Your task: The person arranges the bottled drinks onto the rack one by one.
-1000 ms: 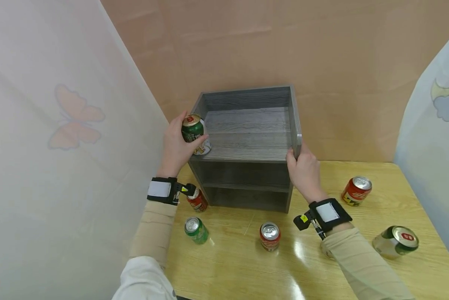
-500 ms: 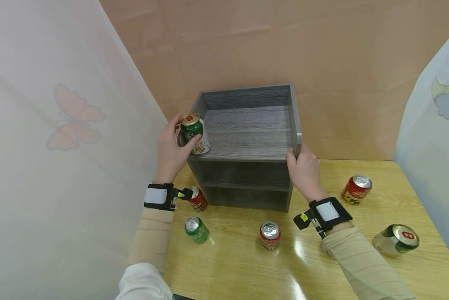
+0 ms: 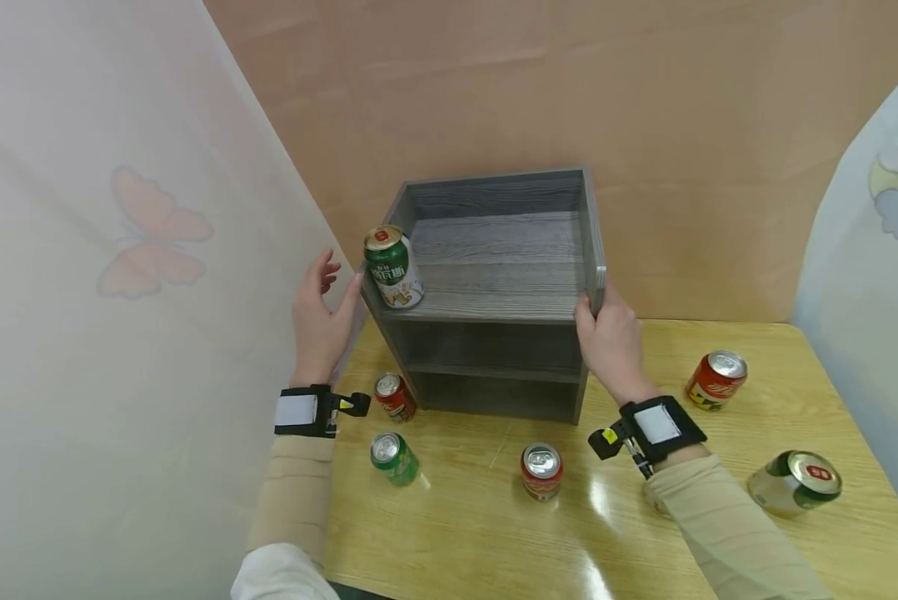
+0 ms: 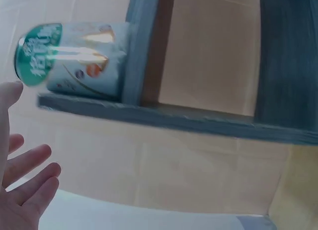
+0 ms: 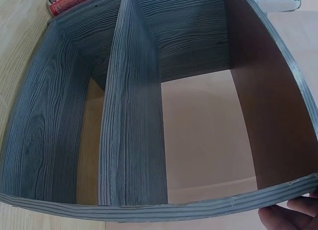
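A green and white drink can (image 3: 394, 268) stands upright on the top board of a grey wood-grain shelf (image 3: 494, 312), at its front left corner. My left hand (image 3: 320, 321) is just left of the shelf, holding nothing, with fingers spread and the thumb near the side panel. In the left wrist view the can (image 4: 84, 61) shows apart from the fingers (image 4: 35, 160). My right hand (image 3: 610, 342) grips the front of the shelf's right side panel, thumb on the inner side. Two lower compartments show below the top board; in the right wrist view their back is partly uncovered.
On the wooden table (image 3: 464, 533), a red can (image 3: 394, 397) and a green can (image 3: 394, 459) stand at left. Another red can (image 3: 541, 472) is in front. At right are a red can (image 3: 716, 380) and a green-and-pale can (image 3: 794, 483). My right forearm partly hides one more can (image 3: 655, 498).
My left hand has let go of the green and white can and moved left and down away from it. The can stays on the top board. My right hand keeps its grip.
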`<state>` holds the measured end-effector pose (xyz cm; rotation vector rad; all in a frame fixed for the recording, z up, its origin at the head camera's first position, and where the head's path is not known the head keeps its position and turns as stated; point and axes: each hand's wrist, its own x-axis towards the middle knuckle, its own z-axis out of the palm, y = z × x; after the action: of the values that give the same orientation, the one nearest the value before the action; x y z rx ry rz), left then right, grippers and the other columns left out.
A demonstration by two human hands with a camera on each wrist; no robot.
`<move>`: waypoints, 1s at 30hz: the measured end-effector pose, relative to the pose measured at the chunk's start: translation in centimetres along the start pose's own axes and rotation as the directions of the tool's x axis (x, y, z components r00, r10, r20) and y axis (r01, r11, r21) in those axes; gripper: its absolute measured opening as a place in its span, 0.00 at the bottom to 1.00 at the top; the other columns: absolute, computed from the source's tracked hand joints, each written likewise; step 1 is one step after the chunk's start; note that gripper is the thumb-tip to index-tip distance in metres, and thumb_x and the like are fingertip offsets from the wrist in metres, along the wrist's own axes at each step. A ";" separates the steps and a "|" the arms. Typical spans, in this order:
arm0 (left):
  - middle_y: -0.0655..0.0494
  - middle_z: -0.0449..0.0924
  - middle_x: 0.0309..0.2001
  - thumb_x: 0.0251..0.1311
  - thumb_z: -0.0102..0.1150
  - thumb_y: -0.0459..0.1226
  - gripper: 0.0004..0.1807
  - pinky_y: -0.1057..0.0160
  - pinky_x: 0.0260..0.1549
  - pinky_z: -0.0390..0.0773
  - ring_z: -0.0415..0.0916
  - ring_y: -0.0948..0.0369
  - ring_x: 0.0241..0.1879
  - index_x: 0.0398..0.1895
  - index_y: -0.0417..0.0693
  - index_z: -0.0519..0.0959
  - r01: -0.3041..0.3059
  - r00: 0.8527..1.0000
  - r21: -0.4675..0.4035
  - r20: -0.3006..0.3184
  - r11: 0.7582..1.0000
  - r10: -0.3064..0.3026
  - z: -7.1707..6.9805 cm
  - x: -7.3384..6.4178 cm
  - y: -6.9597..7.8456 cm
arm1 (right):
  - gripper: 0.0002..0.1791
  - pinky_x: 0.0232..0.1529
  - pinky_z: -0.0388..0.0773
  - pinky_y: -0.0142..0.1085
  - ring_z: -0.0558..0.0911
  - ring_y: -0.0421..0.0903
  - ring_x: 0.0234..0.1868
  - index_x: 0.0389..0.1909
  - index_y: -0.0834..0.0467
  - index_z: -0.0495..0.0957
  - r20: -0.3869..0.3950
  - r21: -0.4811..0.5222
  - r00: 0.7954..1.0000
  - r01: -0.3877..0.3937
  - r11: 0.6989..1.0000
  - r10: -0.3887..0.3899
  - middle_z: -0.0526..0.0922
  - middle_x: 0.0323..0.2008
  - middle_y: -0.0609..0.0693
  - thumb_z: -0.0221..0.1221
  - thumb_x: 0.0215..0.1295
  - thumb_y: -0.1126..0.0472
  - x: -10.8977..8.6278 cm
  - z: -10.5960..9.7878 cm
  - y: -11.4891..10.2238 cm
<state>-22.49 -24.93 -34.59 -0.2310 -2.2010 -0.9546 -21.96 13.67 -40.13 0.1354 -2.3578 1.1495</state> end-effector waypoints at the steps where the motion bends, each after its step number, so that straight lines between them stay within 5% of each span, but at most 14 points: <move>1: 0.44 0.78 0.59 0.70 0.62 0.46 0.32 0.50 0.58 0.72 0.75 0.50 0.56 0.72 0.44 0.69 0.008 1.000 0.003 0.006 1.000 -0.008 0.0 -0.2 -0.2 | 0.21 0.26 0.76 0.54 0.82 0.62 0.32 0.60 0.69 0.71 0.001 0.001 1.000 -0.002 1.000 0.002 0.82 0.49 0.69 0.47 0.79 0.57 0.0 0.0 0.0; 6: 0.43 0.76 0.60 0.73 0.57 0.50 0.33 0.48 0.59 0.71 0.75 0.48 0.56 0.75 0.45 0.66 0.104 0.993 0.007 0.061 0.995 -0.104 0.2 -1.1 -1.7 | 0.20 0.24 0.74 0.52 0.82 0.61 0.30 0.58 0.70 0.72 -0.013 -0.007 1.000 0.021 1.000 -0.021 0.83 0.47 0.69 0.47 0.78 0.58 -0.2 0.0 -0.2; 13: 0.45 0.74 0.62 0.79 0.42 0.54 0.31 0.48 0.61 0.69 0.72 0.50 0.59 0.77 0.50 0.63 0.247 0.965 0.002 0.095 0.969 -0.246 0.4 -2.4 -3.2 | 0.17 0.21 0.69 0.49 0.78 0.59 0.26 0.53 0.70 0.73 -0.035 -0.030 0.999 0.037 0.999 -0.038 0.83 0.40 0.67 0.47 0.78 0.59 -0.2 0.3 -0.3; 20: 0.40 0.73 0.64 0.81 0.39 0.49 0.28 0.43 0.58 0.72 0.73 0.44 0.60 0.75 0.44 0.64 0.281 0.938 0.101 0.183 0.954 -0.296 0.7 -3.5 -5.3 | 0.18 0.22 0.69 0.49 0.79 0.59 0.28 0.56 0.69 0.72 -0.030 -0.023 0.999 0.040 0.999 -0.041 0.83 0.44 0.67 0.47 0.79 0.58 -0.2 0.4 -0.2; 24: 0.40 0.75 0.63 0.81 0.40 0.49 0.28 0.43 0.55 0.74 0.74 0.44 0.59 0.73 0.41 0.67 0.306 0.885 0.174 0.309 0.936 -0.347 1.0 -4.0 -6.6 | 0.19 0.22 0.69 0.48 0.79 0.59 0.28 0.56 0.69 0.72 -0.028 -0.019 0.999 0.041 0.999 -0.041 0.83 0.45 0.68 0.47 0.79 0.58 -0.2 0.4 -0.2; 30: 0.38 0.74 0.63 0.80 0.44 0.47 0.27 0.42 0.57 0.72 0.72 0.41 0.62 0.71 0.40 0.68 0.333 0.752 0.253 0.510 0.908 -0.418 2.0 -4.6 -8.1 | 0.20 0.24 0.73 0.51 0.81 0.61 0.31 0.59 0.69 0.72 -0.017 -0.002 1.000 0.021 1.000 -0.021 0.82 0.50 0.68 0.46 0.79 0.57 -0.2 0.3 -0.1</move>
<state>-23.55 -28.79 -43.21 0.0228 -2.9305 -1.0205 -21.88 13.33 -40.35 0.1490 -2.3366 1.1347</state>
